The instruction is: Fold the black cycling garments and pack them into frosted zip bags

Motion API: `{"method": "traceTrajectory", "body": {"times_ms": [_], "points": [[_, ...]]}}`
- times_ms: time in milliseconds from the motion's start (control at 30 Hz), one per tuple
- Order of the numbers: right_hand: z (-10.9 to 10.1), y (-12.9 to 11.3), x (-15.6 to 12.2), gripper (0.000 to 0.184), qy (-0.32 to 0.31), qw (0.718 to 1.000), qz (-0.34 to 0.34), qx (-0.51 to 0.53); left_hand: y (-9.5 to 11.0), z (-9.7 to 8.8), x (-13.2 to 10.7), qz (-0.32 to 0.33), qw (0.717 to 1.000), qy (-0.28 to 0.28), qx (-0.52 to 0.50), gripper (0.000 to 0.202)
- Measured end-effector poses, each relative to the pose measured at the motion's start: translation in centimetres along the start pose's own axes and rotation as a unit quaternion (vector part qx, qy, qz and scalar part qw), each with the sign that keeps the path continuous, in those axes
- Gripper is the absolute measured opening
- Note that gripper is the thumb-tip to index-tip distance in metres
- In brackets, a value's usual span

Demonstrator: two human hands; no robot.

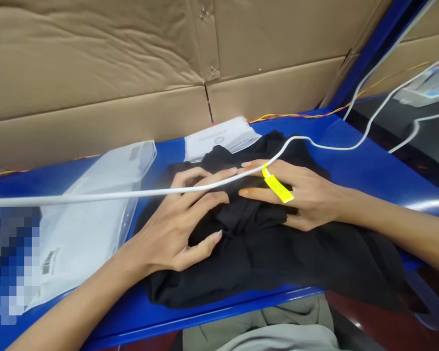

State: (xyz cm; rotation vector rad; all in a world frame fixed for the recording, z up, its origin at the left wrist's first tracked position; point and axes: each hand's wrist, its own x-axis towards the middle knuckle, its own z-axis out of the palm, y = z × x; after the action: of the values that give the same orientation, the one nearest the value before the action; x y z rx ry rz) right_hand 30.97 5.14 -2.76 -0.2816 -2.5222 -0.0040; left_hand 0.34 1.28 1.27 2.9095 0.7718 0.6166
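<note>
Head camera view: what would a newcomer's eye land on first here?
The black cloth heaped mid-frame on the blue table stands out, with the left hand and right hand spread on it. A yellow tag lies across the right hand's fingers, and a white cable runs just above the hands. A clear plastic bag lies left of the cloth.

The cloth [270, 258] is lying on the table [366, 165]. A plastic bag [84, 243] is lying to its left, and a paper pack [219, 139] is sitting behind it. A cardboard wall [95, 63] is standing behind the table. The left hand [179, 219] and the right hand [300, 195] are resting on the cloth, and a cord [95, 196] is going over them.
</note>
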Motion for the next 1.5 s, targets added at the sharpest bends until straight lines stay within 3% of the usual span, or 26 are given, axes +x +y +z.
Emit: {"method": "traceTrajectory", "body": {"times_ms": [233, 467, 567, 700, 767, 833, 967, 1067, 1167, 1300, 1400, 1500], "points": [[0.1, -0.6, -0.1, 0.053, 0.009, 0.999, 0.037, 0.005, -0.1, 0.0, -0.4, 0.000, 1.000, 0.016, -0.008, 0.017], [0.4, -0.2, -0.7, 0.065, 0.035, 0.998, 0.052, 0.018, -0.5, 0.0, -0.5, -0.037, 0.998, 0.041, -0.006, 0.064], [0.3, 0.1, -0.8, 0.061, 0.020, 0.998, 0.024, 0.048, -0.9, 0.2, -0.8, -0.064, 0.997, 0.045, -0.017, 0.064], [-0.1, 0.1, -0.4, 0.045, -0.017, 1.000, -0.019, -0.006, -0.7, 0.4, -1.3, -0.093, 0.987, 0.124, -0.028, 0.065], [-0.3, 0.1, -0.2, 0.046, -0.028, 0.999, -0.024, -0.015, -0.2, 0.3, -1.3, -0.102, 0.979, 0.175, -0.017, 0.065], [-0.4, 0.0, -0.2, 0.047, -0.030, 0.999, -0.023, -0.018, 0.1, 0.0, -1.1, -0.106, 0.976, 0.188, -0.003, 0.059], [-0.1, 0.0, -0.3, 0.040, -0.015, 0.999, -0.021, -0.026, -0.2, -0.4, -0.7, -0.113, 0.984, 0.129, -0.046, 0.029], [0.0, 0.0, -0.4, 0.024, 0.028, 0.999, -0.004, -0.040, -1.1, -0.4, -0.6, -0.096, 0.986, 0.093, -0.098, 0.016], [-0.2, -0.1, -0.4, 0.018, 0.078, 0.996, -0.009, -0.045, -1.6, -0.2, -0.6, -0.089, 0.987, 0.063, -0.121, 0.027], [-0.4, -0.2, -0.2, 0.017, 0.118, 0.988, -0.001, -0.098, -1.7, -0.1, -0.9, -0.090, 0.991, 0.053, -0.079, 0.040], [-0.1, -0.3, -0.2, 0.016, 0.151, 0.975, 0.042, -0.158, -1.8, -0.1, -1.0, -0.070, 0.994, 0.041, -0.068, 0.052], [0.4, -0.6, -0.4, 0.021, 0.194, 0.963, 0.105, -0.153, -1.7, 0.0, -1.1, -0.065, 0.996, 0.019, -0.061, 0.058]]}}
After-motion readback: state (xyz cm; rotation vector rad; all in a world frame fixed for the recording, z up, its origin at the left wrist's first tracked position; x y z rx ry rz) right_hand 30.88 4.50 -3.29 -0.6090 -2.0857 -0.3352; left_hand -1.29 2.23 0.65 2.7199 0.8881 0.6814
